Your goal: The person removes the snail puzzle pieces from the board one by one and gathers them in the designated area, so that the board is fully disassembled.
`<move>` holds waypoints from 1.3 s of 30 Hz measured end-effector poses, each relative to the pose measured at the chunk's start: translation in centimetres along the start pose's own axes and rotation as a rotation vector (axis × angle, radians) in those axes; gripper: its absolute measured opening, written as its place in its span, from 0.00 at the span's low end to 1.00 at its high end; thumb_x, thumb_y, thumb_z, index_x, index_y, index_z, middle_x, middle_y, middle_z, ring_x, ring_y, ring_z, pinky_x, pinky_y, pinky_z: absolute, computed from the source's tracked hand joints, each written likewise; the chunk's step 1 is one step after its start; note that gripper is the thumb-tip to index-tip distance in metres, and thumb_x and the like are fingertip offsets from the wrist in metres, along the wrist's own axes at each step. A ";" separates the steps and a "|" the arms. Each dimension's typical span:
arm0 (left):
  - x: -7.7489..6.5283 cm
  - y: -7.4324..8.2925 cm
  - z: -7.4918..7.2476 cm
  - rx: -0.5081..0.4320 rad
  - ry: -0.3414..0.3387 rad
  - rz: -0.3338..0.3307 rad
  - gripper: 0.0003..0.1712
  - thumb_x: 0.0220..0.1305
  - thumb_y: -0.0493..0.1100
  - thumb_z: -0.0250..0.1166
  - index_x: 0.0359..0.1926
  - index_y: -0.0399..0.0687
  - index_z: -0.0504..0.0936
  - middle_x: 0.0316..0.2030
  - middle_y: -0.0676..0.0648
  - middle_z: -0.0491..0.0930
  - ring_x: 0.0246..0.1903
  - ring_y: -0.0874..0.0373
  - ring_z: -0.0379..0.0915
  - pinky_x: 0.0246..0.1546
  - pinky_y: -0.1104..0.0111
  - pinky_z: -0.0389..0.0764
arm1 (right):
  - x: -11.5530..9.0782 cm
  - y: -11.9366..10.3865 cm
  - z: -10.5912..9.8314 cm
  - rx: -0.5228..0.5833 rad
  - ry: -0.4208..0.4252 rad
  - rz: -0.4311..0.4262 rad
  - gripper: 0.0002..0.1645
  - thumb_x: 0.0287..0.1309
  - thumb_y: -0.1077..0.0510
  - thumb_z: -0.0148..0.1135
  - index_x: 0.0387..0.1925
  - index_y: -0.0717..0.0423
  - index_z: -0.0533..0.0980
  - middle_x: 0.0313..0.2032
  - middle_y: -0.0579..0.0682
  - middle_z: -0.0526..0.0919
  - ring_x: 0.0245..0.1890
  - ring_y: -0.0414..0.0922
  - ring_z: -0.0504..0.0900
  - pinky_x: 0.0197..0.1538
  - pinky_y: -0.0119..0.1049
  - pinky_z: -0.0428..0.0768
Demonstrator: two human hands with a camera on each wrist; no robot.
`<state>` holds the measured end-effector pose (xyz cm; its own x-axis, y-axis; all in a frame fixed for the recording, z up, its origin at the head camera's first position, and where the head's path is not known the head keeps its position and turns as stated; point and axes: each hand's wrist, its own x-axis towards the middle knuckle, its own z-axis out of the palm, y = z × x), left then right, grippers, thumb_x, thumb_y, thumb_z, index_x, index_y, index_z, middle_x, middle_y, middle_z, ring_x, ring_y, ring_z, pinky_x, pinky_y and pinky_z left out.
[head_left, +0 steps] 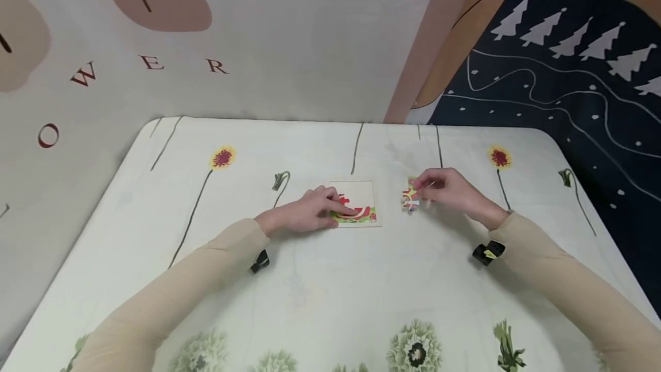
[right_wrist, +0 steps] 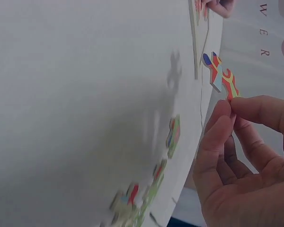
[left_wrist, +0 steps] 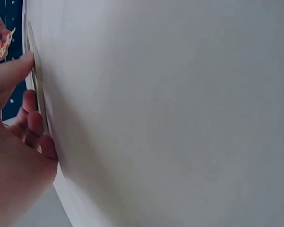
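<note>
My left hand [head_left: 312, 210] rests on a small puzzle board [head_left: 356, 189], its index finger stretched across the printed pieces at the lower part. Red and green pieces [head_left: 369, 216] fill the bottom of the board, and a pale bare area shows above. In the left wrist view the other fingers [left_wrist: 35, 123] curl beside the board's edge. To the right of the board, my right hand [head_left: 449, 191] pinches a jigsaw piece [right_wrist: 231, 85] between thumb and fingertips, raised above the table. It is red and yellow, with a light-blue and dark-blue part at its far end.
Several loose jigsaw pieces [right_wrist: 175, 135] lie on the table below the right hand, mostly hidden by it in the head view. A flower-printed cloth [head_left: 320, 286] covers the table. Patterned hangings [head_left: 310, 45] stand behind its far edge.
</note>
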<state>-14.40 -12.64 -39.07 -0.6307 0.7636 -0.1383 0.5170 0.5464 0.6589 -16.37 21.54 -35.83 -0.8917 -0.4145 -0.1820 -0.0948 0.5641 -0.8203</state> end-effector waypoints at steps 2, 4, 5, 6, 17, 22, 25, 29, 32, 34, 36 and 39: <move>-0.1 0.1 0.1 0.020 0.008 -0.008 0.23 0.70 0.38 0.66 0.65 0.50 0.82 0.40 0.52 0.69 0.41 0.56 0.57 0.45 0.63 0.57 | -0.5 0.1 -0.6 -0.009 0.006 0.010 0.09 0.67 0.66 0.63 0.46 0.69 0.81 0.42 0.59 0.83 0.30 0.43 0.78 0.33 0.34 0.77; -0.2 0.3 0.3 0.025 0.020 -0.014 0.23 0.71 0.37 0.66 0.65 0.50 0.83 0.41 0.51 0.70 0.41 0.56 0.58 0.45 0.63 0.57 | -0.9 0.3 -1.1 -0.026 0.012 0.031 0.09 0.67 0.65 0.64 0.46 0.68 0.81 0.40 0.56 0.82 0.30 0.43 0.77 0.32 0.34 0.76; -0.2 0.3 0.3 0.024 0.029 -0.015 0.23 0.71 0.37 0.66 0.65 0.50 0.83 0.42 0.51 0.71 0.42 0.56 0.59 0.46 0.63 0.58 | -1.1 0.5 -1.4 -0.035 0.014 0.040 0.09 0.67 0.64 0.64 0.46 0.67 0.81 0.39 0.56 0.82 0.30 0.44 0.77 0.32 0.35 0.76; -0.3 0.3 0.4 0.020 0.040 -0.010 0.22 0.71 0.37 0.66 0.64 0.49 0.84 0.42 0.50 0.72 0.42 0.56 0.59 0.46 0.63 0.59 | -1.3 0.6 -1.6 -0.045 0.017 0.053 0.09 0.67 0.65 0.63 0.46 0.67 0.81 0.40 0.56 0.82 0.30 0.44 0.77 0.32 0.35 0.76; -1.2 -0.5 -0.3 -0.045 0.120 -0.006 0.17 0.68 0.34 0.68 0.55 0.45 0.89 0.42 0.48 0.77 0.44 0.54 0.64 0.47 0.63 0.67 | -2.3 2.2 -3.0 -0.096 0.034 0.081 0.10 0.69 0.64 0.63 0.46 0.68 0.80 0.41 0.57 0.83 0.35 0.46 0.79 0.35 0.34 0.77; -1.2 -1.3 -0.4 -0.068 0.126 0.016 0.16 0.66 0.34 0.69 0.54 0.44 0.89 0.41 0.48 0.77 0.43 0.56 0.66 0.48 0.63 0.67 | -2.4 2.7 -3.1 -0.115 0.032 0.110 0.11 0.70 0.63 0.62 0.47 0.69 0.80 0.42 0.57 0.83 0.37 0.47 0.77 0.36 0.32 0.76; -1.1 -1.6 -0.3 -0.102 0.126 0.023 0.16 0.65 0.33 0.69 0.53 0.43 0.89 0.40 0.49 0.78 0.43 0.56 0.68 0.48 0.63 0.69 | -2.3 2.9 -3.1 -0.121 0.039 0.126 0.11 0.70 0.63 0.62 0.47 0.68 0.80 0.43 0.57 0.83 0.38 0.47 0.77 0.37 0.32 0.76; -1.0 -1.9 -0.3 -0.138 0.130 0.029 0.15 0.65 0.32 0.69 0.52 0.42 0.90 0.39 0.49 0.77 0.42 0.57 0.68 0.49 0.62 0.70 | -2.2 3.3 -3.1 -0.138 0.044 0.128 0.10 0.69 0.64 0.62 0.47 0.68 0.81 0.42 0.57 0.83 0.38 0.47 0.75 0.38 0.32 0.74; -1.0 -2.0 -0.3 -0.155 0.129 0.020 0.15 0.64 0.32 0.70 0.51 0.42 0.90 0.39 0.50 0.77 0.42 0.57 0.68 0.49 0.63 0.71 | -2.1 3.6 -3.1 -0.146 0.044 0.134 0.10 0.69 0.64 0.62 0.47 0.67 0.81 0.42 0.56 0.83 0.38 0.47 0.74 0.38 0.33 0.74; -1.0 -2.0 -0.4 -0.161 0.128 0.013 0.14 0.64 0.32 0.70 0.51 0.42 0.90 0.39 0.50 0.77 0.42 0.57 0.68 0.49 0.63 0.71 | -2.1 3.7 -3.1 -0.153 0.043 0.137 0.10 0.69 0.64 0.62 0.47 0.67 0.81 0.41 0.56 0.83 0.38 0.47 0.74 0.38 0.33 0.73; -1.0 -2.0 -0.4 -0.165 0.126 0.009 0.14 0.64 0.32 0.70 0.50 0.41 0.90 0.39 0.50 0.76 0.42 0.57 0.68 0.49 0.62 0.71 | -2.0 3.8 -3.2 -0.161 0.041 0.136 0.10 0.69 0.63 0.62 0.47 0.67 0.81 0.41 0.55 0.83 0.38 0.47 0.74 0.37 0.34 0.73; -1.0 -1.9 -0.5 -0.167 0.125 0.011 0.13 0.64 0.32 0.70 0.50 0.41 0.90 0.38 0.50 0.76 0.42 0.57 0.68 0.49 0.63 0.70 | -1.9 4.0 -3.2 -0.181 0.041 0.124 0.10 0.69 0.62 0.63 0.46 0.67 0.81 0.40 0.55 0.84 0.37 0.47 0.74 0.37 0.34 0.72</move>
<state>-15.00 -14.61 -39.85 -0.6981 0.7146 -0.0446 0.4276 0.4661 0.7745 -16.51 26.88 -37.01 -0.9184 -0.3069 -0.2497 -0.0584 0.7293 -0.6817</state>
